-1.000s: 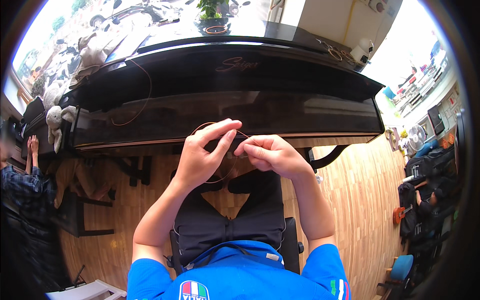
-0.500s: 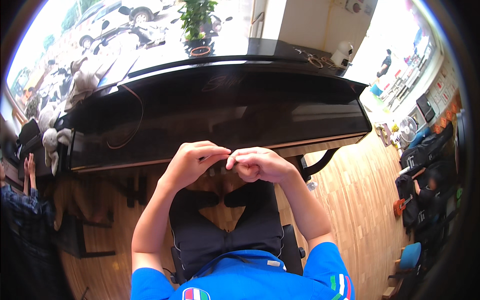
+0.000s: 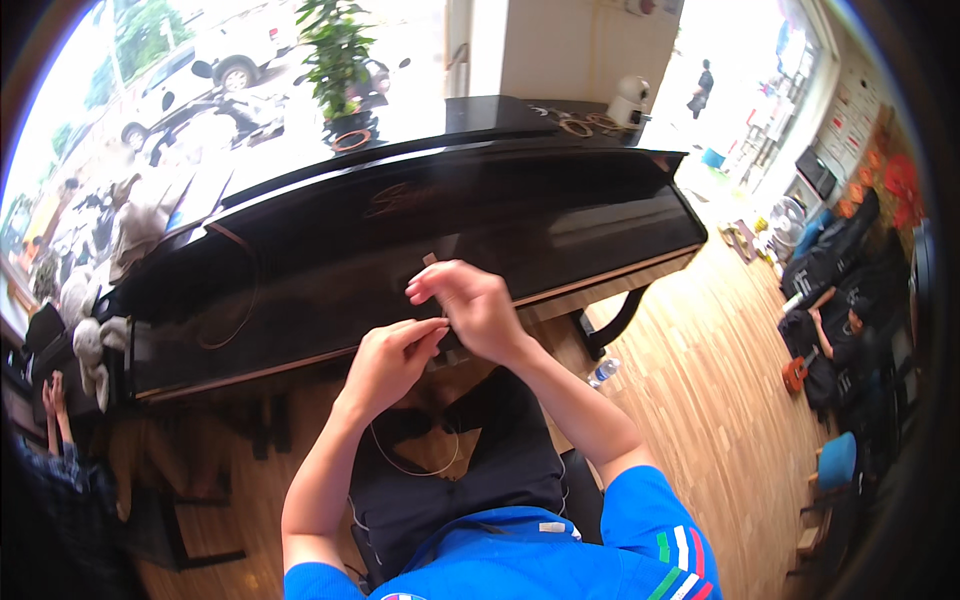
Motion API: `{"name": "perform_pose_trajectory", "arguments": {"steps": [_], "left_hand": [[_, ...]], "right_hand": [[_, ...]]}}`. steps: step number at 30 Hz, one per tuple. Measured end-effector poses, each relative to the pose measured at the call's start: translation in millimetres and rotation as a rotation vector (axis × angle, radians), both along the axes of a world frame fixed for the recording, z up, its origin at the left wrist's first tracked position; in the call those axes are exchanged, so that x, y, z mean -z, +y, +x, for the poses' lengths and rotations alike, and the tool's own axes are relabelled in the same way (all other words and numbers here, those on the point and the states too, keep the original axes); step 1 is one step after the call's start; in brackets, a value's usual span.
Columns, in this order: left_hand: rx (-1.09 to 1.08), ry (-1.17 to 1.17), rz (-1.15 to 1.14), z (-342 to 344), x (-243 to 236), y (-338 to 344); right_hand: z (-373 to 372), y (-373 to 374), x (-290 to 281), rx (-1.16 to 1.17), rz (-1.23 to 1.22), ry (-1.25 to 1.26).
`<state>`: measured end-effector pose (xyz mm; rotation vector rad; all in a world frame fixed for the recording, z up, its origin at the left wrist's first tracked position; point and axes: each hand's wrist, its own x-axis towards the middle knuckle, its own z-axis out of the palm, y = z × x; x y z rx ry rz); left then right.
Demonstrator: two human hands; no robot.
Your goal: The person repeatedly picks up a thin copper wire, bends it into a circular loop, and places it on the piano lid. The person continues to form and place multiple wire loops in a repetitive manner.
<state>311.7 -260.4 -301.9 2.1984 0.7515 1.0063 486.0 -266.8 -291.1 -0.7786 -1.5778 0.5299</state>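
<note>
In front of the black piano (image 3: 330, 260), my left hand (image 3: 385, 365) is closed in a pinch, with thumb and forefinger pressed together. A thin pale cord (image 3: 415, 470) hangs in a loop below it, over my dark trousers. My right hand (image 3: 480, 310) is raised just beyond and to the right of the left fingertips, its fingers curled and pointing left. What lies between the right fingers is hidden and slightly blurred. A small brownish strip (image 3: 430, 260) shows just past the right knuckles; I cannot tell whether it is a reflection.
A potted plant (image 3: 335, 60), coiled cords (image 3: 576, 127) and a white camera-like device (image 3: 630, 100) stand on the piano top. A plush toy (image 3: 92, 350) sits at its left end, near another person's hands (image 3: 55, 398). A bottle (image 3: 604, 373) is on the wooden floor.
My right hand has lifted and turned, moving away from the left fingertips. The left hand has dropped slightly. A loop of cord now shows below my hands, and the whole view has shifted.
</note>
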Motion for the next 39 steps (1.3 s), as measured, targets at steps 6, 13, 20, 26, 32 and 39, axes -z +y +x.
{"name": "perform_pose_trajectory", "arguments": {"steps": [6,13,20,26,32,39], "left_hand": [[-0.041,0.120,0.008,-26.3,-20.5,-3.2],[0.058,0.032,-0.199,-33.0,-23.5,11.3],[0.047,-0.384,-0.571,-17.2,-7.3,6.8],[-0.071,-0.286,-0.497,-8.0,-0.4,1.8],[-0.003,-0.051,-0.437,1.4,-10.3,-20.7],[-0.073,0.054,-0.025,-17.5,-27.4,-26.2]], "right_hand": [[21.4,0.4,-9.8,-0.175,-0.215,-0.568],[52.6,0.6,-24.7,-0.878,-0.816,-0.280],[44.4,-4.3,17.0,-1.215,-0.559,0.670],[27.8,-19.6,-23.5,-0.994,-0.292,1.231],[9.5,-12.9,-21.5,-0.111,-0.021,0.356],[26.1,-26.4,-24.3,-0.157,-0.167,-0.601]]}}
